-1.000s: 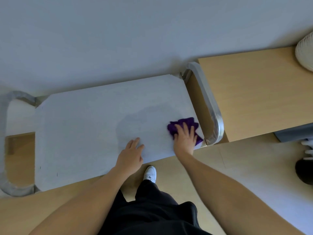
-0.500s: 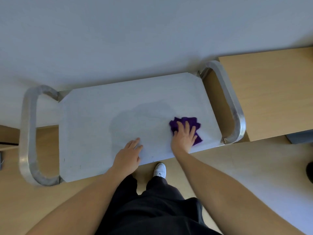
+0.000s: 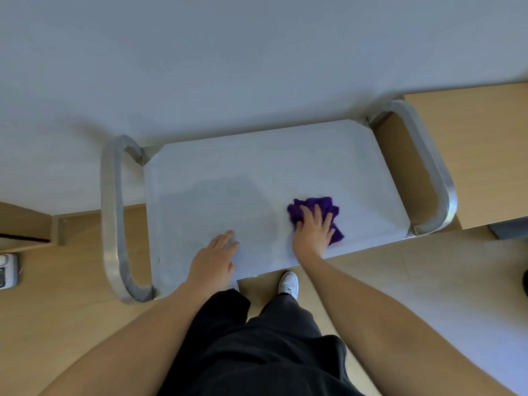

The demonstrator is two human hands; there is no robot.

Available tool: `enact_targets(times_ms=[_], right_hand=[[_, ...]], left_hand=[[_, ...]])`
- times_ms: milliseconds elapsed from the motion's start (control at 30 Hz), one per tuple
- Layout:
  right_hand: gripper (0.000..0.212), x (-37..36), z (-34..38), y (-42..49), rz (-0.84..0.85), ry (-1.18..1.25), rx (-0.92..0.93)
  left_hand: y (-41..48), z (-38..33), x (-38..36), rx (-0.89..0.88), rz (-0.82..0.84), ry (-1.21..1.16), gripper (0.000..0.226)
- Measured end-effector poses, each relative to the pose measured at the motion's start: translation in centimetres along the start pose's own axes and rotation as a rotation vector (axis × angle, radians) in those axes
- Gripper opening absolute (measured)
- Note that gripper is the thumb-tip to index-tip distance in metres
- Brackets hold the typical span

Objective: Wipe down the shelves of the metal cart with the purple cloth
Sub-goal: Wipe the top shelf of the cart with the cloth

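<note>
Sweeping crumpled purple cloth (image 3: 321,205) from 3 o'clock edge toward centre under flat right hand (image 3: 313,232); left hand (image 3: 213,261) flat, empty; grey metal cart's top shelf (image 3: 257,167) part-wiped.

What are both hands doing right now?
Left hand: open, flat on the grey metal cart's top shelf.
Right hand: open, pressing the crumpled purple cloth.

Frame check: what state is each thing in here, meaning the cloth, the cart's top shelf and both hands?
purple cloth: bunched, lying on the top shelf, pinned under the right hand.
top shelf: level; darker patch mid-shelf, damp or shadow unclear.
right hand: fingers spread, pressing flat on the cloth.
left hand: flat, resting on the shelf near its front edge.
</note>
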State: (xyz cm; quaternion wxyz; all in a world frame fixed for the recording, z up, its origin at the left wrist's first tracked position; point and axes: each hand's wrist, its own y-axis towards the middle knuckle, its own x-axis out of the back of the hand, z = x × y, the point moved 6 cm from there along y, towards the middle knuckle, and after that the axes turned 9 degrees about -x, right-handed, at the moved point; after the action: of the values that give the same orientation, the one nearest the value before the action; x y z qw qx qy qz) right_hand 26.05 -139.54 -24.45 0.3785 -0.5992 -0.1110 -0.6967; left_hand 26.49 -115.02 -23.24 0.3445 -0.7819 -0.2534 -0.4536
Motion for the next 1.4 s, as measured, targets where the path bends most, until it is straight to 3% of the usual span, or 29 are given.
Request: enact_targets(times_ms=[67,167,267,333,433,500,533,667,767,833,933,1000,1067,1167,1267,1333,1400], right_hand=[[0.053,-2.5,4.1,-4.3,0.034,-0.034,0.193],[0.056,-5.8,8.2,-9.9,0.228,-0.152,0.676],[0.046,-4.8,8.4,-7.2,0.242,-0.173,0.865],[0.044,-3.5,6.8,-3.1,0.195,-0.156,0.699],[0.047,-0.6,3.4,0.9,0.106,0.015,0.140],[0.054,-0.7,4.4,-0.4,0.095,0.003,-0.034],[0.057,-1.3,6.0,-1.8,0.106,-0.041,0.017],[0.059,-5.3,10.5,-8.4,0.249,-0.151,0.545],[0.049,-4.4,9.2,-6.2,0.326,-0.122,0.700],[0.048,-2.5,6.7,-2.3,0.261,-0.087,0.603],[0.048,0.9,1.4,2.9,0.150,-0.007,0.167],[0.047,1.2,0.9,3.1,0.107,-0.006,-0.013],[0.046,0.2,3.1,1.4,0.083,-0.061,0.051],[0.047,-1.7,4.9,-0.9,0.180,-0.114,0.392],[0.047,-0.3,1.8,2.4,0.219,-0.151,0.661],[0.045,2.2,-2.0,7.4,0.152,-0.139,0.558],[0.044,5.5,-6.3,12.5,0.104,-0.097,0.304]], left_hand=[[-0.7,1.2,0.1,0.015,-0.038,-0.029,0.051],[-1.8,3.1,0.3,0.089,-0.060,-0.070,0.052],[-2.2,4.1,0.9,0.076,-0.102,-0.039,0.049],[-2.2,4.1,0.9,0.060,-0.070,-0.037,0.048],[-2.1,3.6,1.0,0.074,-0.043,-0.046,0.050],[-2.0,3.3,1.0,0.079,-0.046,-0.026,0.049],[-2.0,3.3,1.0,0.075,-0.054,-0.021,0.049],[-1.6,3.3,0.9,0.072,-0.051,0.012,0.049],[-0.8,3.3,1.3,0.049,-0.063,0.043,0.041],[-0.1,3.2,1.4,0.035,-0.041,0.059,0.035],[1.1,2.3,1.8,0.032,-0.020,0.032,0.034],[2.2,1.0,1.7,-0.001,-0.026,0.013,0.035],[3.5,-0.5,1.5,-0.031,-0.023,-0.005,0.039],[5.6,-2.9,1.5,-0.043,-0.012,-0.037,0.045],[7.8,-5.1,1.8,-0.053,0.006,-0.039,0.050],[9.7,-6.7,1.9,-0.037,0.036,-0.033,0.051],[11.5,-8.2,2.0,-0.033,0.066,-0.021,0.052]])
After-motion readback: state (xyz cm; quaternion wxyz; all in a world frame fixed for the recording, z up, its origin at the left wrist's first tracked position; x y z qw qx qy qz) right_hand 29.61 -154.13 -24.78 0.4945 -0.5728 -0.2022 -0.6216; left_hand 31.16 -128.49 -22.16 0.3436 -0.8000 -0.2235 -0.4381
